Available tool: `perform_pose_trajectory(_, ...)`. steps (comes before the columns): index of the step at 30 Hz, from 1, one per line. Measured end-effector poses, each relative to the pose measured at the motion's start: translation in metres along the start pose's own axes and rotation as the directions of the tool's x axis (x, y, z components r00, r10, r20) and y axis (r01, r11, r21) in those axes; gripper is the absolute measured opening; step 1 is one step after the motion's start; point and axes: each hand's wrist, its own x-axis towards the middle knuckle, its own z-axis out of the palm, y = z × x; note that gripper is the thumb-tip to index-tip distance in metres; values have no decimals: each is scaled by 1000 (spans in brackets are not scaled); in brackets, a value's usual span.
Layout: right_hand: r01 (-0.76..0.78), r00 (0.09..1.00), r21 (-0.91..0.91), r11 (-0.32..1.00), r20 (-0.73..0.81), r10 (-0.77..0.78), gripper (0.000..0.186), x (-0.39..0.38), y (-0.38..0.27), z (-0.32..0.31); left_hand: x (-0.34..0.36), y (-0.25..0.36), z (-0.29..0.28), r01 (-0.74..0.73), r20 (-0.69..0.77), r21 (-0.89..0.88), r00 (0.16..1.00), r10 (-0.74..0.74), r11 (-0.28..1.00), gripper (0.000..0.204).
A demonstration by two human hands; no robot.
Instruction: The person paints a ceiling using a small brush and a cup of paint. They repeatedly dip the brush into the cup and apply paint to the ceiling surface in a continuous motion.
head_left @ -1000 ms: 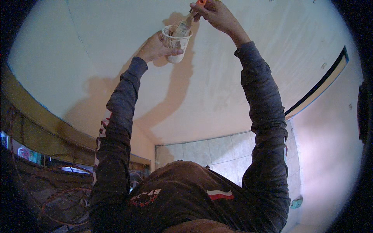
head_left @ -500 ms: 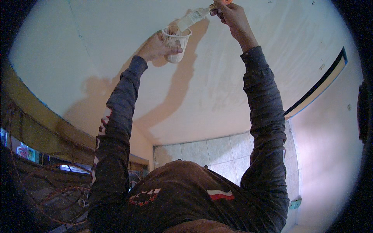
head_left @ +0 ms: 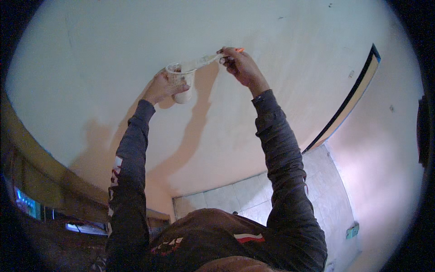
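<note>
Raised in front of a pale wall (head_left: 235, 136), my left hand (head_left: 158, 88) is wrapped round a clear plastic cup (head_left: 182, 96). White paint-like liquid lies in its bottom, and smears mark its inner side. In my right hand (head_left: 244, 70) is a paintbrush (head_left: 207, 59) with an orange handle end, gripped between thumb and fingers. Its whitish bristles reach left to the cup's rim, lying nearly level. Whether the bristle tip touches the rim or hangs just over it, I cannot tell.
Light tiles (head_left: 235, 195) run along the wall's lower edge. To the right, a long dark-edged strip (head_left: 346, 102) slants across the surface. A small green box (head_left: 352, 230) sits at lower right. Dark clutter with a bluish bright patch (head_left: 28, 203) fills the lower left.
Both hands appear lower and further left, still holding cup and paintbrush. The paintbrush has tipped from a slant into the cup to nearly level at its rim. The whole view has shifted.
</note>
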Motion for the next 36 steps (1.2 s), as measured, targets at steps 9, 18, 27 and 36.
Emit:
perform_pose_trajectory(9, 57, 998, -198, 979, -5, -59, 23, -19, 1, 1, -8, 2, -1, 40, 36, -127, 999, -36, 991, 77)
perform_pose_trajectory(18, 240, 958, -122, 963, -129, -256, 25, -30, 5, 11, -5, -7, -1, -13, -1, -67, 1000, 12, 998, 67)
perform_pose_trajectory(27, 257, 922, -229, 939, -233, -309, 34, -45, -3, 16, -8, -5, 1, 29, -43, 8, 999, -28, 1000, 56)
perform_pose_trajectory(36, 313, 854, 9, 950, -439, -278, 32, -49, -12, 7, -10, -12, -5, -12, -22, -55, 1000, 11, 998, 60)
